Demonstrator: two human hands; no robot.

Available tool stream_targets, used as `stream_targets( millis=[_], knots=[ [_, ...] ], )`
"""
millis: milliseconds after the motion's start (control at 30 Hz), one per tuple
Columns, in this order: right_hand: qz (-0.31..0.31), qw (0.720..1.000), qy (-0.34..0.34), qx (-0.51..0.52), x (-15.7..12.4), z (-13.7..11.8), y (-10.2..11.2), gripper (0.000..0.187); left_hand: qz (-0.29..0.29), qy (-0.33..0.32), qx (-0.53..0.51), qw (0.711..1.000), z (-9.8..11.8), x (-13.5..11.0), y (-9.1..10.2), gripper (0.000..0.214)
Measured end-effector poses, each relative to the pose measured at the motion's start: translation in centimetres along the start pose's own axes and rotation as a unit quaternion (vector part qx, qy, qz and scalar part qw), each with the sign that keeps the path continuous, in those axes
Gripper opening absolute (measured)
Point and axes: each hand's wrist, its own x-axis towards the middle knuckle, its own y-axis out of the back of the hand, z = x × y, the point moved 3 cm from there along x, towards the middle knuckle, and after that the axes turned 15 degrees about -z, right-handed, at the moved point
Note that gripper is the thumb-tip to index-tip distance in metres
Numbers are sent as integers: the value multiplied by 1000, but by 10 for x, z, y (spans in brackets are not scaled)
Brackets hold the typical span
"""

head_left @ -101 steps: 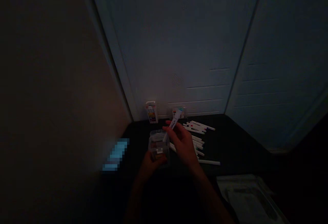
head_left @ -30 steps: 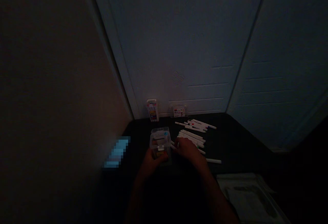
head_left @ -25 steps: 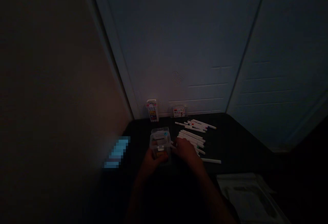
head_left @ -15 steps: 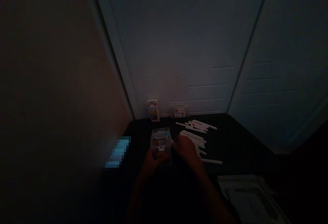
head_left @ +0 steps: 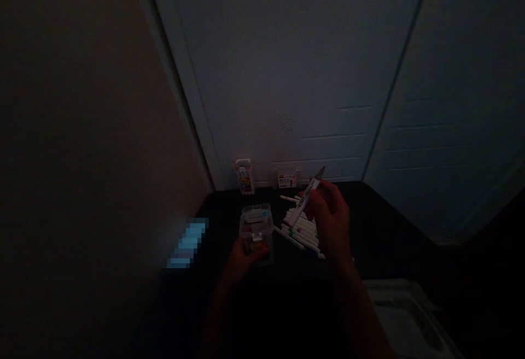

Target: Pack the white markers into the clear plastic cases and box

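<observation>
My left hand (head_left: 241,260) is wrapped round the lower part of a clear plastic box (head_left: 257,222) with a label on its front. The box stands upright on the dark table, and its contents are hard to make out in the dim light. Raised above the table, my right hand (head_left: 331,216) grips a white marker (head_left: 304,201) held at a slant, its dark end up and to the right. Beneath and to the left of that hand lies a loose pile of white markers (head_left: 298,233), some with green or blue ends. Part of the pile is hidden behind the hand.
At the back, against the pale wall panel (head_left: 262,74), stand a tall clear case (head_left: 245,177) holding markers and a small labelled box (head_left: 287,179). A pale tray-like thing (head_left: 404,310) lies low at the right. A brownish wall (head_left: 82,129) rises on the left.
My right hand has moved from beside the box up and to the right, and a marker now shows in it. More of the marker pile is uncovered. The left hand stays on the box.
</observation>
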Motion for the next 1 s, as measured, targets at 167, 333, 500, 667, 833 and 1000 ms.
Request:
stream_targets(
  millis=[167,333,500,667,833,1000],
  knots=[
    [-39,998,12,50,-5,-3,-19,29,12,9,2,1000,1,-1,1,76],
    [-65,996,-6,66,-9,1,-32,25,13,14,-4,1000,3,-2,-1,82],
    [-74,996,-11,54,-10,3,-36,29,10,11,-8,1000,1,-2,-2,80],
    [-97,995,-20,23,-10,9,-37,27,21,2,1,1000,-3,0,1,77],
    [-113,993,-16,20,-11,14,-38,24,7,-3,5,1000,-1,0,0,75],
    [-110,993,-17,35,-11,14,-36,25,23,8,24,999,3,-3,-1,75]
  ],
)
